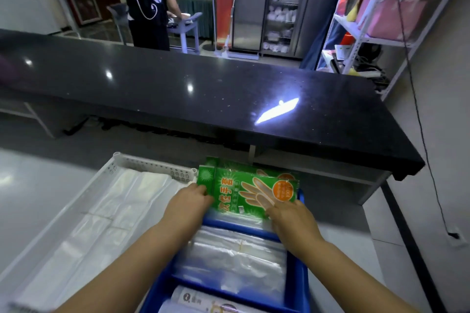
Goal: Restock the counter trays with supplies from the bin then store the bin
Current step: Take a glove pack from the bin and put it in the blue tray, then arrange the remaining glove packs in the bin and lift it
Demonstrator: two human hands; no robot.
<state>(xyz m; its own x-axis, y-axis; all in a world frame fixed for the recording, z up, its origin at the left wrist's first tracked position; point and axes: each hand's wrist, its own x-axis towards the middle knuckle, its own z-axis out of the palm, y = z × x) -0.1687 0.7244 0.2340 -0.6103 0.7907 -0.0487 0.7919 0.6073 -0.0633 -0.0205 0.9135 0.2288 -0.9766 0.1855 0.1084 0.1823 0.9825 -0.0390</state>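
Green glove packs (250, 189) lie at twelve o'clock, pinched by left hand (188, 204) and right hand (292, 220) over the blue tray (296, 284).

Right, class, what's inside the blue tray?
The blue tray holds clear plastic bags in the middle and a printed pack nearest. The left hand and right hand hold green glove packs over its far end, covering what lies beneath.
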